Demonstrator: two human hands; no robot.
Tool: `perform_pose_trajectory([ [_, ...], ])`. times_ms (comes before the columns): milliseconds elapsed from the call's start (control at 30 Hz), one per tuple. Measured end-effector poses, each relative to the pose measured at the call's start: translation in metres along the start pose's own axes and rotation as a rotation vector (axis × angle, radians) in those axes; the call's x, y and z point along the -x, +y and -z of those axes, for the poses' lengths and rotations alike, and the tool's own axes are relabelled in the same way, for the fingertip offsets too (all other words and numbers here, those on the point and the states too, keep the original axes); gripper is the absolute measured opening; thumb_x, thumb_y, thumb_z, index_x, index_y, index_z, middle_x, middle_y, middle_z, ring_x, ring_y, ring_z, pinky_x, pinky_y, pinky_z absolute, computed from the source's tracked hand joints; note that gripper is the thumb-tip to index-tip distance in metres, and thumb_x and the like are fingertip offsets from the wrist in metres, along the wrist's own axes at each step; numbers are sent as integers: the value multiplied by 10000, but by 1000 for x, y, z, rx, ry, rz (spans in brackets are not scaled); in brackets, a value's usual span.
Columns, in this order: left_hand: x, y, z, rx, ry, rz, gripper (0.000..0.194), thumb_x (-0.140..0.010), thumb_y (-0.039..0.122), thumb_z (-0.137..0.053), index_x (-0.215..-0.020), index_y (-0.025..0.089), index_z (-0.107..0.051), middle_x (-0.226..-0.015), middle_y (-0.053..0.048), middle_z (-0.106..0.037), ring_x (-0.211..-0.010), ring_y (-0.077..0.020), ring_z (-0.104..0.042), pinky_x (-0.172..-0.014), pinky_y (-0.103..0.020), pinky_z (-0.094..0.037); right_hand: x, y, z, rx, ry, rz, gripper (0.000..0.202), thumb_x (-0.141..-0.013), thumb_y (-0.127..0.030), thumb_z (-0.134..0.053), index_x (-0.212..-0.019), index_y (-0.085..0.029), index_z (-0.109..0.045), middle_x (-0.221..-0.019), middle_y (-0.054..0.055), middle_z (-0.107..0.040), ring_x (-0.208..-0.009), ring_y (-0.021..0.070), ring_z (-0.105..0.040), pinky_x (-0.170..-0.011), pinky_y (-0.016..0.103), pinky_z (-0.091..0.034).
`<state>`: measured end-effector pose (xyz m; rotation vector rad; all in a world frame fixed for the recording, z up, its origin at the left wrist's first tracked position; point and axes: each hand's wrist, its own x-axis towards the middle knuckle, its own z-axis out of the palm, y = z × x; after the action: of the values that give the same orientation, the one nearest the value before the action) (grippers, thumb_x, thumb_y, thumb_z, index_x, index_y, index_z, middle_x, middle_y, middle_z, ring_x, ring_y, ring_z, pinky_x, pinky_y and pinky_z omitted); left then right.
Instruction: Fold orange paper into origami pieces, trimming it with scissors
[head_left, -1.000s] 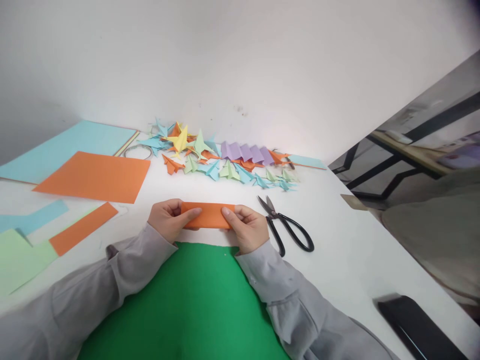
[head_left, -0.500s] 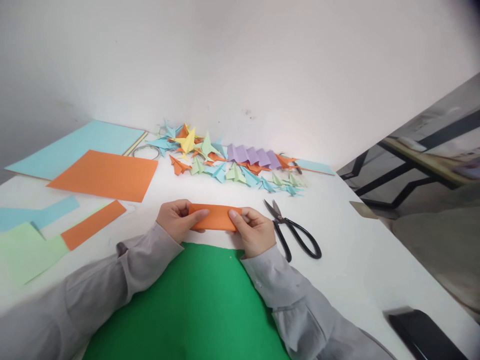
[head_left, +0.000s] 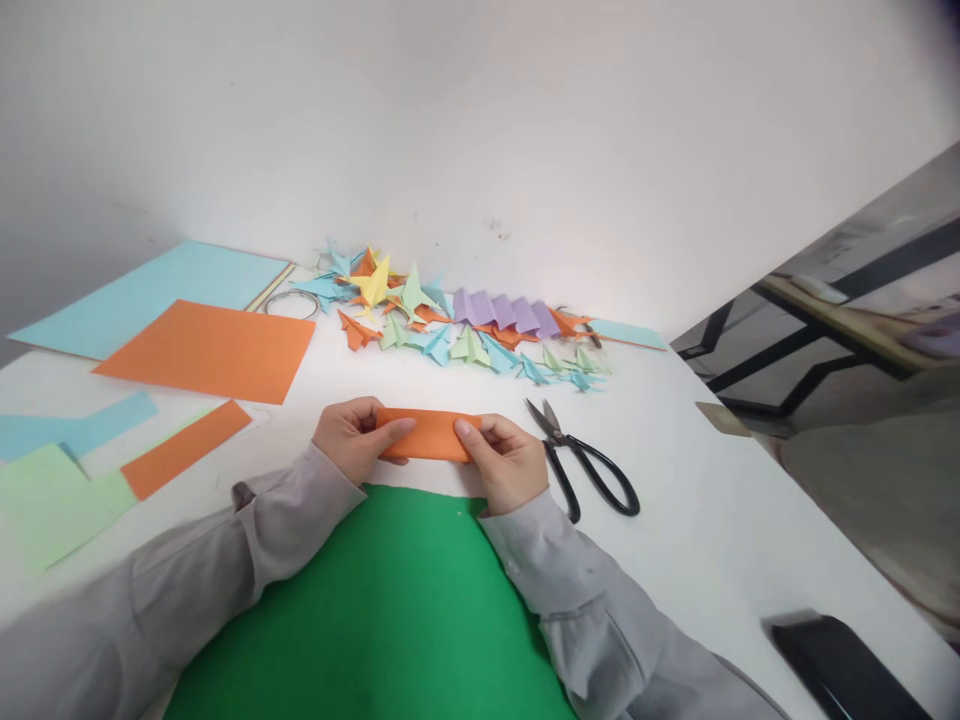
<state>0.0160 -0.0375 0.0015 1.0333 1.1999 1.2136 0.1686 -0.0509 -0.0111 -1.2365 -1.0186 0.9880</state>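
Note:
A small folded piece of orange paper is stretched level between my hands, just beyond the edge of the green sheet. My left hand pinches its left end, thumb on the front face and fingers behind. At the right end my right hand grips it the same way. The fingers behind the paper are mostly hidden. Right of my right hand, black-handled scissors lie with their blades slightly apart.
Folded paper shapes in several colours line the wall, with a pleated purple paper among them. To the left lie a large orange sheet, a blue sheet and green offcuts. A black object rests at the lower right.
Hardly anything differs. Both hands keep the same hold on the orange paper, and the view has shifted very slightly.

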Motion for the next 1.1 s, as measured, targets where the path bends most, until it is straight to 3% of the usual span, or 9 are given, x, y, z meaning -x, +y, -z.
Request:
perform_pose_trajectory([
  [300, 3, 5, -1, -105, 33, -12, 344, -537, 360, -743, -465, 140, -490, -411, 72, -413, -380, -89, -530, -354, -186, -475, -1, 4, 2, 186, 2, 110, 266, -674, -403, -646, -585, -169, -557, -446, -56, -437, -419, 69, -360, -415, 207, -284],
  [467, 7, 11, -5, -291, 78, -43, 369, -587, 319, -702, -419, 161, -414, -322, 68, -419, -262, -53, -405, -260, -145, -284, -1, 4, 3, 371, 38, 163, 248, -698, -388, -602, -593, -166, -570, -478, -59, -396, -428, 67, -301, -422, 214, -246],
  [633, 4, 10, 1, -428, 98, -63, 264, -677, 354, -614, -534, 182, -474, -370, 53, -474, -281, -78, -399, -290, -183, -294, -1, 3, 5, 410, 46, 143, 258, -699, -389, -582, -572, -167, -541, -476, -58, -384, -438, 75, -310, -438, 221, -248],
  [700, 4, 8, 7, -593, 180, -185, 213, -710, 343, -581, -597, 182, -498, -447, 29, -516, -350, -98, -441, -340, -209, -349, -1, 3, 5, 437, 48, 141, 259, -703, -387, -573, -567, -169, -536, -471, -57, -383, -438, 80, -318, -438, 223, -257],
  [767, 8, 5, 11, -803, 254, -420, 171, -734, 316, -563, -658, 168, -525, -578, -20, -570, -486, -134, -516, -439, -247, -428, 0, 3, 5, 474, 44, 149, 263, -710, -385, -564, -559, -172, -533, -464, -55, -385, -438, 84, -331, -439, 225, -268],
  [800, 12, 3, 12, -901, 233, -557, 153, -763, 289, -527, -699, 151, -547, -658, -56, -598, -562, -156, -545, -492, -270, -457, 0, 3, 5, 496, 38, 155, 265, -715, -384, -558, -555, -173, -532, -462, -53, -391, -439, 86, -340, -442, 226, -276],
  [900, 28, -6, 8, -1192, -32, -911, 182, -776, 200, -482, -842, 91, -612, -864, -140, -633, -814, -245, -578, -725, -383, -494, 2, 5, 6, 571, 22, 186, 267, -732, -380, -538, -563, -174, -542, -467, -46, -437, -450, 94, -377, -463, 231, -308],
  [1000, 45, -18, -1, -1373, -88, -968, 393, -760, 235, -512, -1056, -16, -572, -1101, -238, -576, -1027, -346, -524, -844, -467, -458, 3, 7, 7, 654, 27, 228, 265, -748, -373, -525, -579, -173, -558, -504, -30, -500, -475, 105, -431, -486, 235, -342],
  [1100, 53, -25, -7, -1409, -114, -931, 446, -774, 243, -495, -1115, -40, -541, -1215, -264, -509, -1156, -372, -446, -927, -488, -412, 4, 9, 9, 732, 21, 276, 257, -770, -356, -515, -596, -174, -567, -544, -10, -543, -516, 120, -481, -506, 238, -369],
])
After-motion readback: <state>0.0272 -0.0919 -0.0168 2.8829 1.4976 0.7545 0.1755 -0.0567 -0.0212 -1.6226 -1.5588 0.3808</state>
